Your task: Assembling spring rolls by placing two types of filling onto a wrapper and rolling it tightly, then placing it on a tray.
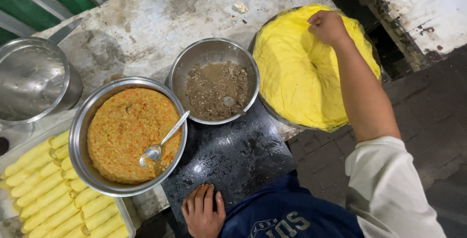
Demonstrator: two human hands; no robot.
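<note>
Yellow wrappers (301, 72); orange filling (127, 131); black board (233, 160).

Counts at the worktable: bowls, spoons, rolls, hands

Three round steel bowls: one of orange filling (127, 133), one of brown mince (214, 80), one empty (34, 80) far left. One wide pan of yellow sheets (301, 77) on the right. Two spoons: one (163, 140) in the orange bowl, one (228, 101) in the mince. One black board (233, 157), one tray of yellow rolls (53, 194), roughly twenty showing. Two hands: left hand (203, 211), right hand (328, 26).
</note>
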